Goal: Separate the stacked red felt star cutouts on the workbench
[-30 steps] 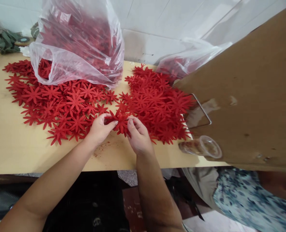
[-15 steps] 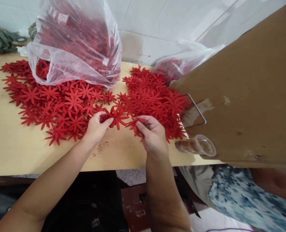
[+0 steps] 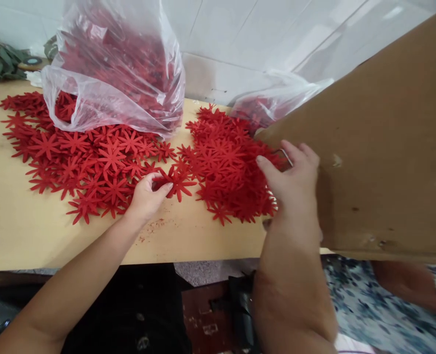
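Between the thumb and fingers of my left hand (image 3: 149, 194) is pinched a red flower-shaped cutout (image 3: 180, 183) with long narrow petals; whether more are stacked beneath it I cannot tell. My right hand (image 3: 293, 172) is over the right edge of the right pile of red cutouts (image 3: 225, 157), thumb and fingers spread, with nothing seen in it. A thin metal wire (image 3: 286, 156) shows between its thumb and fingers, in front of the cardboard. To the left of my hands spreads another pile of the same cutouts (image 3: 92, 157).
A clear plastic bag (image 3: 122, 64) full of red cutouts rests on the left pile. A second bag (image 3: 273, 101) lies behind the right pile. Tall cardboard (image 3: 380, 162) stands along the table's right side. Beyond it, a person in patterned clothing (image 3: 365, 295) is partly visible.
My right hand has let go of a red cutout, which lies on the right pile's side, and has moved right and up, covering most of the wire and the plastic cup. My left hand stays.
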Motion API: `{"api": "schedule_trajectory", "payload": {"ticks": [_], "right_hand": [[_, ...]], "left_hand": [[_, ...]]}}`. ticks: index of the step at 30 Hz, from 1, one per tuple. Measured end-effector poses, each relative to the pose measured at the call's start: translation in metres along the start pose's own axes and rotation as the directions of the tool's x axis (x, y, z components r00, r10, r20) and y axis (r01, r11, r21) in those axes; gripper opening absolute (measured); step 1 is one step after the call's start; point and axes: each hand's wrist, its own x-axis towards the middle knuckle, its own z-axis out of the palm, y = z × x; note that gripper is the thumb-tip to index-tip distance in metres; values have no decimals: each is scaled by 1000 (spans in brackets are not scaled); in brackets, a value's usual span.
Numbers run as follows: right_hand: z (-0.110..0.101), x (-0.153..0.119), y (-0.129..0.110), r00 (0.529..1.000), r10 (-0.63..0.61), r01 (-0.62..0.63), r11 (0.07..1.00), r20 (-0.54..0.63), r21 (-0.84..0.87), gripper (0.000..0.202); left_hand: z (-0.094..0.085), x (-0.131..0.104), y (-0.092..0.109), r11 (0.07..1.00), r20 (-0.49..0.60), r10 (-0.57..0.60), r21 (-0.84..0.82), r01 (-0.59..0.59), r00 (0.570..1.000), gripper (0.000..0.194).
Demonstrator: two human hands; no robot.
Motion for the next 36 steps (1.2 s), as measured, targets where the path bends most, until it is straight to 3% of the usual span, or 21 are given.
{"api": "schedule_trajectory", "payload": {"ticks": [2, 4, 5, 8, 9, 11, 20, 25, 33, 36], "right_hand": [[0, -15, -13, 996, -45, 44, 999, 71, 18, 37], [7, -40, -31, 978, -91, 59, 984, 187, 168, 30], [12, -54, -41, 958, -86, 6, 960, 273, 279, 29], [33, -89, -66, 822, -142, -176, 857, 552, 484, 29], [39, -97, -72, 785, -175, -210, 828, 595, 520, 27], [49, -105, -78, 762, -214, -241, 782, 611, 574, 23], [54, -103, -68, 859, -64, -340, 671, 509, 659, 15], [55, -102, -62, 906, 53, -336, 693, 420, 637, 27], [61, -104, -58, 885, 98, -399, 662, 455, 634, 34], [60, -102, -58, 879, 106, -415, 648, 464, 638, 28]], "left_hand": [[0, 0, -2, 1000, 12, -5, 0, 5, 1000, 17], [1, 0, -5, 1000, 21, 1, 23, -2, 1000, 17], [1, 0, -6, 999, 27, 12, 39, -13, 1000, 18], [-1, 1, -9, 996, 51, 63, 57, -66, 997, 19], [-1, 1, -9, 996, 56, 72, 52, -75, 996, 19], [-2, 1, -9, 996, 56, 76, 41, -79, 996, 16], [0, 0, -9, 996, 92, 75, 49, -79, 993, 3], [-2, 0, -6, 996, 50, 68, 52, -70, 996, 3], [0, -1, -4, 997, 58, 15, 70, -19, 998, 4], [1, -1, -5, 997, 59, 17, 70, -21, 998, 5]]}}
